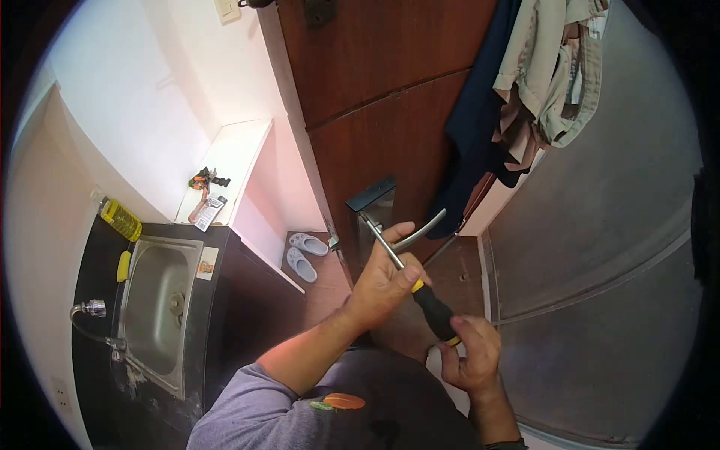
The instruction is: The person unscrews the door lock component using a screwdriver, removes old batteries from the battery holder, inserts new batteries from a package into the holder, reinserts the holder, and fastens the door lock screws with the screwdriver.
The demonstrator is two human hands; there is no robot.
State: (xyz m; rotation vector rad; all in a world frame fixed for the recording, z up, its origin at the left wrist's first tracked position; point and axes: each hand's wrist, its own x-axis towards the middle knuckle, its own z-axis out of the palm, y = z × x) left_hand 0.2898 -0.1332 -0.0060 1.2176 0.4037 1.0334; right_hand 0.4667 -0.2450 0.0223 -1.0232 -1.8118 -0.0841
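Note:
A screwdriver (433, 312) with a black and yellow handle and a long metal shaft slants across the middle of the view. My right hand (474, 352) grips the butt of its handle. Around the shaft, close to the handle, the fingers of my left hand (384, 283) are closed. The shaft's tip meets or lies just in front of a door lock plate (384, 204), silver with a black top edge. From that plate a curved silver lever handle (424, 231) sticks out beside my left fingers; whether they touch it I cannot tell.
Behind the lock is a brown wooden door (375, 97) with clothes (551, 67) hanging at its right. At left stand a steel sink (157, 307), a faucet (94, 309) and a yellow bottle (120, 217). Grey clogs (302, 264) lie on the floor; small items (206, 191) rest on a white ledge.

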